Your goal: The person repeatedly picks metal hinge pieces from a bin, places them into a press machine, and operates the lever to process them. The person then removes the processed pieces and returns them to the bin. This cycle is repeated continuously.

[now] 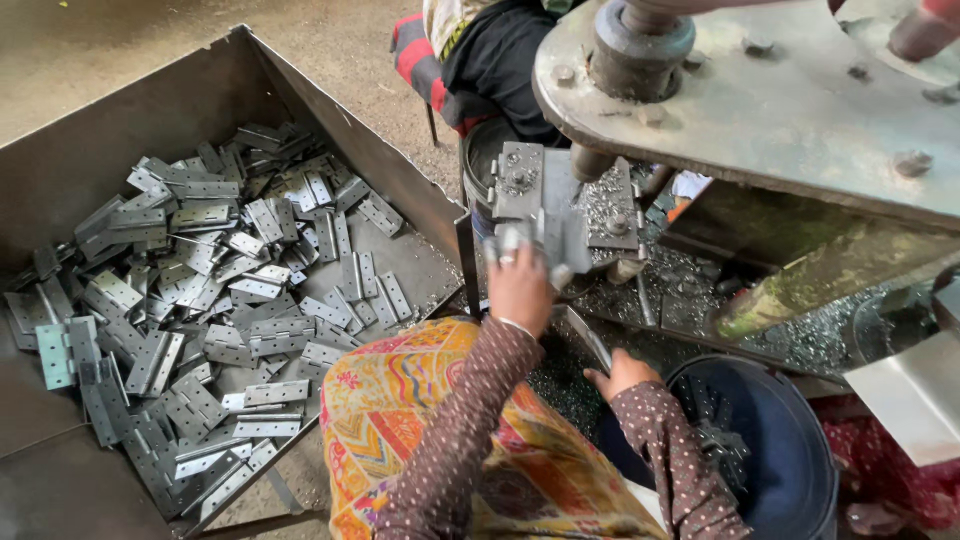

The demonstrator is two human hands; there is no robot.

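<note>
Left hand [520, 285] up at press die [545, 205], fingers clamped on small steel hinge plate [512, 240]; right hand [622, 375] loosely curled, empty, on tray edge [585, 340] nr dark bucket [790, 440]; plate judged light, rigid, sharp-edged, poss. oily — grip by long edges.

Dull grey metal hinge plates [215, 300] fill a matt steel bin [120, 120]; the press [760, 110] looks like rough, grimy iron.
</note>
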